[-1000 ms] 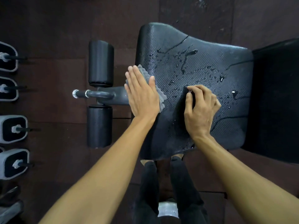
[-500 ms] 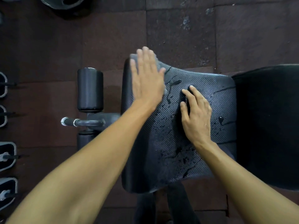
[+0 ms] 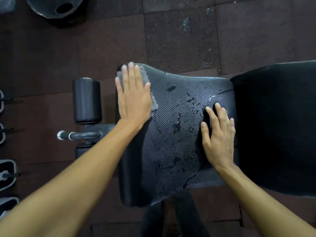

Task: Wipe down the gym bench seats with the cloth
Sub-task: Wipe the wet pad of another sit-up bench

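The black textured bench seat (image 3: 171, 151) lies in front of me, wet with drops and smears of water (image 3: 177, 124) across its middle. My left hand (image 3: 133, 98) presses flat on a grey cloth (image 3: 154, 104) at the seat's far left corner, and the cloth's edges show around my fingers. My right hand (image 3: 218, 135) rests flat on the right side of the seat with its fingers spread. A dark patch shows under those fingers, and I cannot tell what it is.
The black backrest pad (image 3: 277, 125) adjoins the seat on the right. Black foam rollers (image 3: 86, 101) on a metal bar (image 3: 77, 135) stick out to the left. Dumbbell ends (image 3: 6, 175) line the left edge, and a weight plate (image 3: 54, 6) lies at top left on the rubber floor.
My left hand has slid the cloth from the seat's left edge up to its far left corner. My right hand has shifted toward the seat's right side and flattened out.
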